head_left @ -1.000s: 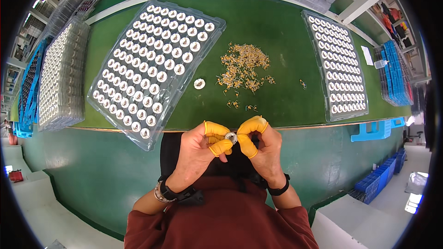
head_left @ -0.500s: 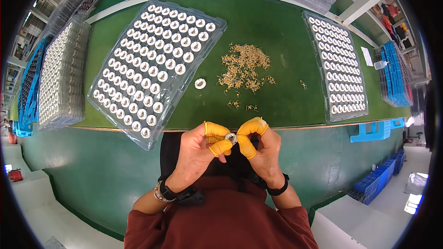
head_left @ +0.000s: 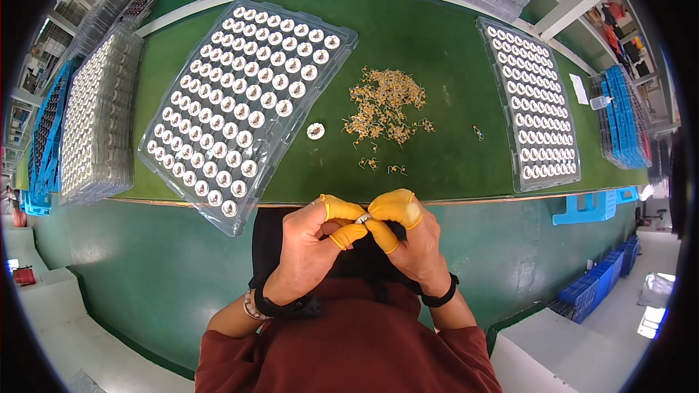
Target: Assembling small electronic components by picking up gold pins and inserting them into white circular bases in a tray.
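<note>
My left hand [head_left: 309, 236], with yellow finger cots on its fingertips, pinches a small round white part [head_left: 362, 219] just in front of the table edge. The part is turned nearly edge-on, so its inside is hidden. My right hand [head_left: 409, 236], in yellow finger cots too, has thumb and forefinger closed against the part's right side; whatever sits between those tips is covered. Beyond my hands lies a loose heap of tiny yellow components with wire leads [head_left: 389, 102]. A single round white part [head_left: 315, 131] rests on the table left of the heap.
A clear tray [head_left: 273, 160] of round white parts lies left, its near corner past the table edge. Another filled tray [head_left: 534, 102] lies right. Stacked trays [head_left: 98, 116] stand far left; blue trays [head_left: 622, 120] far right. One stray component [head_left: 478, 133] lies right of the heap.
The round part has tilted from facing up to nearly edge-on between my fingers. My right fingertips have moved left and closed in against it.
</note>
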Demonstrator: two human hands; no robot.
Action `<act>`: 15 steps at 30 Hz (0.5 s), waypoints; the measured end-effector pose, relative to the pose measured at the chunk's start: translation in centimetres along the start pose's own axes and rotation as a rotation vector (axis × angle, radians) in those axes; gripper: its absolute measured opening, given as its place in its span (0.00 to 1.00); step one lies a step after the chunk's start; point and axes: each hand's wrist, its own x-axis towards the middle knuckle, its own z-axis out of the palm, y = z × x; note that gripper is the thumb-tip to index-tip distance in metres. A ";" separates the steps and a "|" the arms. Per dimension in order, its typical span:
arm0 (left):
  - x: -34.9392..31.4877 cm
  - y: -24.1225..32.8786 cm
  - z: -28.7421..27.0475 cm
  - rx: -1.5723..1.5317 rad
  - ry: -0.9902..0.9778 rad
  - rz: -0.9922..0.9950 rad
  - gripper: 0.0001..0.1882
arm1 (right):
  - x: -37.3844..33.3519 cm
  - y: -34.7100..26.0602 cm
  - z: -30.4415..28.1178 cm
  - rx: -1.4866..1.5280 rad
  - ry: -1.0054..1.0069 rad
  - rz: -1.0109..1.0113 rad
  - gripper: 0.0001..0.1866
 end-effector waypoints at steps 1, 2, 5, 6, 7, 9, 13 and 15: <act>0.1 -0.2 -0.1 -0.001 -0.003 0.000 0.09 | 0.1 -0.3 -0.1 0.056 0.006 0.067 0.14; 0.2 -0.6 -0.2 0.146 -0.014 0.157 0.09 | 0.1 -0.5 -0.2 0.110 0.012 0.135 0.14; 0.4 -0.5 -0.4 0.345 -0.012 0.351 0.09 | -0.1 -0.4 0.3 0.210 0.058 0.173 0.13; 0.5 -0.3 -0.5 0.395 -0.004 0.386 0.09 | 0.0 -0.4 0.5 0.215 0.056 0.170 0.13; 0.5 -0.4 -0.5 0.395 -0.004 0.388 0.09 | -0.1 -0.4 0.6 0.200 0.055 0.190 0.13; 0.3 -0.3 -0.5 0.078 0.012 0.118 0.08 | 0.1 -0.6 0.7 0.191 0.053 0.204 0.13; 0.2 -0.2 -1.1 -0.168 -0.012 -0.092 0.08 | 0.6 -1.1 0.1 0.212 -0.039 0.338 0.14; 0.3 0.2 -1.6 -0.100 -0.004 -0.115 0.06 | 0.7 -0.7 -0.4 0.123 -0.023 0.267 0.14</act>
